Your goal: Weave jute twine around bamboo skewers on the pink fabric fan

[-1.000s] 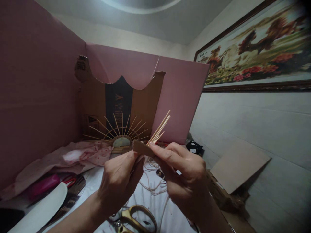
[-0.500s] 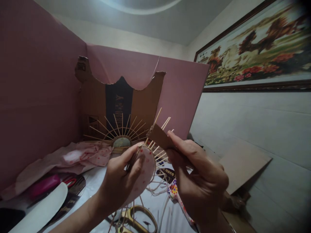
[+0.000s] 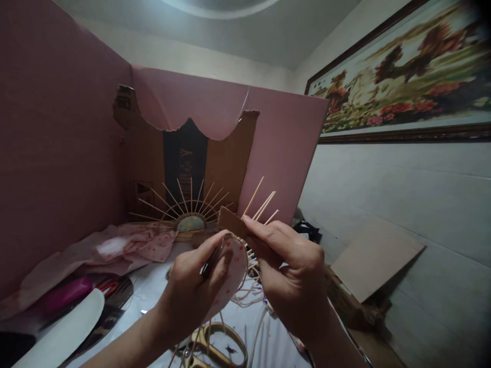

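Note:
My left hand (image 3: 195,276) is closed on the edge of a round disc (image 3: 235,266) covered in pale cloth with red dots. Thin wooden sticks (image 3: 264,204) fan out from the disc's rim, upward and to the right; others hang below it. Between the thumb and fingers of my right hand (image 3: 293,266) is a small brown piece of cardboard (image 3: 232,221), held just above the disc's top rim, across the sticks. Whether the cardboard touches the rim I cannot tell. Gold-handled scissors (image 3: 226,345) lie on the white table surface below my hands.
A half-round stick fan (image 3: 191,223) stands at the back before a cut cardboard sheet (image 3: 149,153). Pink dotted cloth (image 3: 153,245), a magenta object (image 3: 71,294) and a white curved object (image 3: 72,327) lie left. A flat board (image 3: 378,266) leans at the right wall.
My right hand has moved left and slightly down, bringing the cardboard lower and further left over the disc's top rim. My left hand keeps its grip on the disc.

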Tool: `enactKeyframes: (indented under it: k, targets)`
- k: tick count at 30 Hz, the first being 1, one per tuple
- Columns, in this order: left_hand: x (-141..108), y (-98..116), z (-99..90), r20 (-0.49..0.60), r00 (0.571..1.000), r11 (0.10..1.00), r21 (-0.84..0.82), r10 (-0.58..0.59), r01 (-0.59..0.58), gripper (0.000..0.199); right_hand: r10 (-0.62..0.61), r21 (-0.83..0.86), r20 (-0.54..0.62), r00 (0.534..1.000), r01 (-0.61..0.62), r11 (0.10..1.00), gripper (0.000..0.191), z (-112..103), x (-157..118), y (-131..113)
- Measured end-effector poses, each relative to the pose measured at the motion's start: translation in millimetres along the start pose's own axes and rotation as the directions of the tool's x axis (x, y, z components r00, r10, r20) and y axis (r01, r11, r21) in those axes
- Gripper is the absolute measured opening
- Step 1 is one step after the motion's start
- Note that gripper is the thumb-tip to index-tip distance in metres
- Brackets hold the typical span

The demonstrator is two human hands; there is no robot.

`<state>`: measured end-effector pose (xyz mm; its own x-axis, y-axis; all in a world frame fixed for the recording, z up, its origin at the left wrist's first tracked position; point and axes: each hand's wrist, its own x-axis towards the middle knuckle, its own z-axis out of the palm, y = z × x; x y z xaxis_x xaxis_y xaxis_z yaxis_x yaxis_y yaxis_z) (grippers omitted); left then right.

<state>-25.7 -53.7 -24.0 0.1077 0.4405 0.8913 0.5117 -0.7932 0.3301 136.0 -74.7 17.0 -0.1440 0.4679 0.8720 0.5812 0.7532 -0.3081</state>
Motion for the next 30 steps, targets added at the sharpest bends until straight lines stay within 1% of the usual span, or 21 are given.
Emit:
enactKeyframes:
  k: [4,10,12,15,17,19,21,24,27,30]
  targets:
    - [-1.7,-2.1,0.0,-0.017,1.0,0.999,0.032,0.013,-0.012,0.022,0.01,0.011,0.038,0.999,-0.011,1.0,0.041,-2.3,0.7,0.5]
    - [-2.4,-2.2,0.9,-0.059,0.998,0.999,0.038,0.019,-0.017,0.021,0.014,0.018,0.062,0.998,-0.015,1.0,0.04,-2.5,1.1,0.8]
    - [-0.8,-0.7,0.2,-0.051,0.999,1.0,0.025,0.003,-0.002,0.02,0.025,0.037,0.053,0.998,-0.027,0.999,0.038,-1.2,1.3,0.7]
    - [2.1,2.7,-2.5,0.005,0.999,0.998,-0.039,-0.047,0.047,0.023,0.061,0.13,-0.004,0.998,-0.06,0.99,0.033,1.1,1.9,0.3]
    - [3.5,4.6,-4.4,0.049,0.995,0.992,-0.094,-0.082,0.087,0.025,0.085,0.172,-0.08,0.993,-0.07,0.983,0.03,1.9,2.4,0.0]
    - [4.2,5.3,-5.3,0.077,0.991,0.983,-0.138,-0.108,0.118,0.025,0.086,0.169,-0.156,0.984,-0.059,0.984,0.03,1.6,2.7,-0.3]
    - [4.0,4.9,-5.1,0.095,0.988,0.977,-0.16,-0.124,0.138,0.025,0.069,0.146,-0.195,0.978,-0.041,0.988,0.03,0.5,2.9,-0.6]
    - [2.6,3.1,-4.0,0.105,0.985,0.974,-0.164,-0.138,0.154,0.026,0.066,0.139,-0.174,0.983,-0.041,0.989,0.03,-0.6,2.7,-1.0]
    - [1.0,1.7,-3.9,0.103,0.985,0.974,-0.165,-0.142,0.157,0.027,0.069,0.136,-0.119,0.991,-0.052,0.989,0.031,0.2,2.0,-1.0]
    - [0.5,1.5,-4.7,0.092,0.989,0.981,-0.143,-0.119,0.132,0.025,0.045,0.101,-0.057,0.997,-0.039,0.994,0.034,1.4,1.5,-0.3]
